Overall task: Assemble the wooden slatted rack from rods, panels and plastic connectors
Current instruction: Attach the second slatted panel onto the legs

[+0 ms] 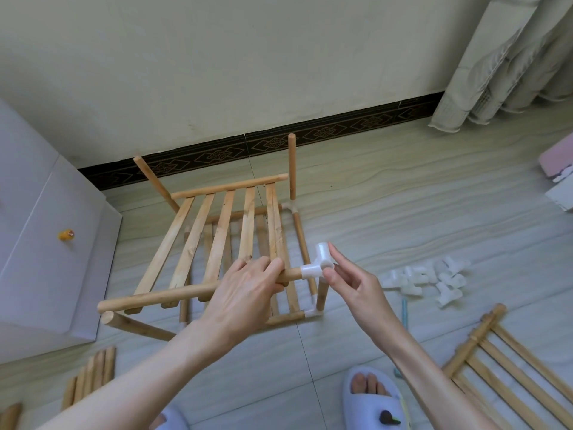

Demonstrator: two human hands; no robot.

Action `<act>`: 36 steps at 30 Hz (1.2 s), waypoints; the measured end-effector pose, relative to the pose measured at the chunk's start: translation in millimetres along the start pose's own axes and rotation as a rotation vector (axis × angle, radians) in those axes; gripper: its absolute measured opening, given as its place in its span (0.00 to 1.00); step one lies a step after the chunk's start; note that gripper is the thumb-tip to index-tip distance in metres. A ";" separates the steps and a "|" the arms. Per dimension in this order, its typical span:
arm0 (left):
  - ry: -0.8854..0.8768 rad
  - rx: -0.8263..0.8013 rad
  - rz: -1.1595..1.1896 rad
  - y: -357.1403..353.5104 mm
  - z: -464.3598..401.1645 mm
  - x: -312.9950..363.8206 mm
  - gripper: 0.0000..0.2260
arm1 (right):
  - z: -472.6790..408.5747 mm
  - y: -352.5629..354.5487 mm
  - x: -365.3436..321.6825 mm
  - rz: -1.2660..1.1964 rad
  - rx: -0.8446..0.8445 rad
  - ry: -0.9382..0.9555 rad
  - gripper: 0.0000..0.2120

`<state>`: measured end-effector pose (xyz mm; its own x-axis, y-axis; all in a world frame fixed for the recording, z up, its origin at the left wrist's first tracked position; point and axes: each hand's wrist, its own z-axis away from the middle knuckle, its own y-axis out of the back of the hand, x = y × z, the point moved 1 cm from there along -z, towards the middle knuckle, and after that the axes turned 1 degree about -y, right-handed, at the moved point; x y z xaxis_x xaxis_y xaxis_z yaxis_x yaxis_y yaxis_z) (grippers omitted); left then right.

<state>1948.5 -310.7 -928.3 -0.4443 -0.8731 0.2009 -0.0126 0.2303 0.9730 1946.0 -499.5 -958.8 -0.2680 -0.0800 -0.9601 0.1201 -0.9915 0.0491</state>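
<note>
- Rack (235, 243) of pale wood stands half built on a tiled floor (403, 212), close to the wall (217, 72) and its dark patterned skirting; a lower slatted shelf sits near the floor with four posts rising from white corner joints.
- Upper slatted panel (217, 231) is held tilted above that shelf, its near rail (173, 294) running left to right across the frame's front.
- Left hand (245, 293) grips the near rail toward its right end, fingers curled over the rod.
- Right hand (350, 274) pinches a white plastic connector (319, 263) between thumb and forefinger; the connector is seated on the rail's right end and sits over the near-right post (322, 294).
- Containers are few: a white box-like unit (46, 243) stands at left, just beside the rack, with a small yellow object (66, 235) on its top (what it is cannot be told).
- Loose white connectors (434, 279) lie in a heap on the floor to the right, near the right hand but apart from it.
- Spare rods (93, 377) lie bundled at lower left; a second slatted panel (508, 377) lies flat at lower right.
- Open floor runs right of the rack toward a curtain (511, 57); the person's slippered foot (372, 398) stands just below the hands.
</note>
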 end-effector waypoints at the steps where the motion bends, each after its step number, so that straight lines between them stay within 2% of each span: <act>1: 0.005 -0.007 0.001 0.5 1.5 0.3 0.14 | 1.8 -0.6 1.0 -0.003 0.001 -0.001 0.23; 4: 0.030 -0.029 0.048 0.4 4.7 1.8 0.14 | 4.7 -1.0 3.8 0.010 -0.006 -0.003 0.24; 8: 0.081 -0.068 0.129 -7.2 1.8 1.5 0.07 | 3.4 -1.7 6.9 0.011 0.003 -0.001 0.24; 13: 0.179 -0.115 0.181 -9.8 0.2 4.4 0.08 | 3.3 -4.5 4.9 0.024 -0.005 0.019 0.24; 23: 0.140 -0.095 0.178 2.5 -0.3 1.3 0.04 | -3.1 -12.4 2.7 -0.055 0.000 0.020 0.22; 33: 0.107 -0.124 0.234 4.6 5.3 -10.2 0.11 | -11.8 -10.0 -2.3 -0.044 -0.017 0.001 0.17; 36: 0.125 -0.098 0.248 2.1 10.2 -15.1 0.15 | -21.9 -14.1 -7.5 0.007 -0.051 -0.023 0.23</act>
<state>1946.0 -292.6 -930.4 -0.3093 -0.8428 0.4404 0.1718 0.4060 0.8976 1967.3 -482.7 -958.3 -0.2888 -0.0897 -0.9532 0.1702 -0.9846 0.0411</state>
